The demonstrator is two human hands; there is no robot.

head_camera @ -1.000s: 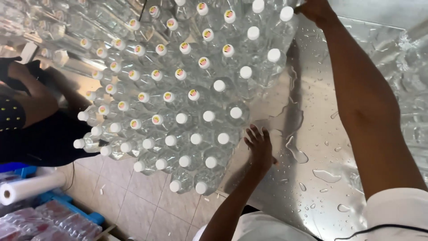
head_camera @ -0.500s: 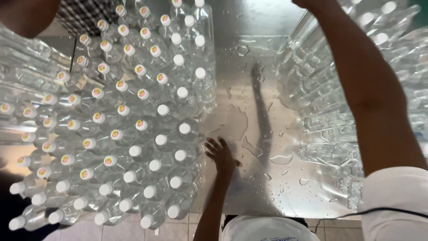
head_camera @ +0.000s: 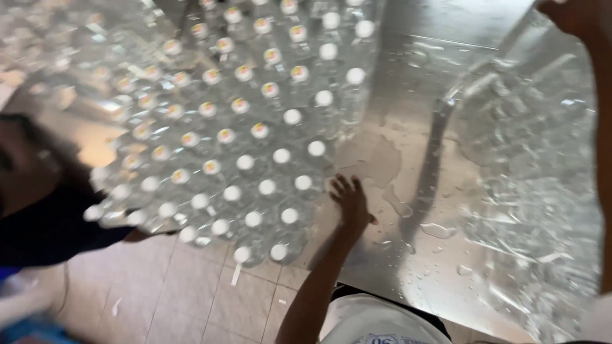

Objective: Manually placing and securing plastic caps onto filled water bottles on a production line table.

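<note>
A large block of clear plastic bottles with white caps [head_camera: 255, 140] stands upright on a wet steel table [head_camera: 408, 159]. My left hand [head_camera: 350, 202] lies flat on the table with fingers spread, its fingertips against the near right corner of the block. My right hand [head_camera: 566, 16] reaches to the top right edge of the view, above a heap of bottles under clear plastic film [head_camera: 535, 191]. Only part of that hand shows, and its grip is hidden. My right arm runs down the right edge.
Another person in dark clothing [head_camera: 44, 216] stands at the left, close to the block. Water puddles [head_camera: 440, 229] dot the table between the two bottle groups. A tiled floor [head_camera: 191, 299] lies below the table's near edge.
The view has swung, bringing the person at the left back into sight. My left hand stays at the block's near right corner. My right arm remains stretched to the far right.
</note>
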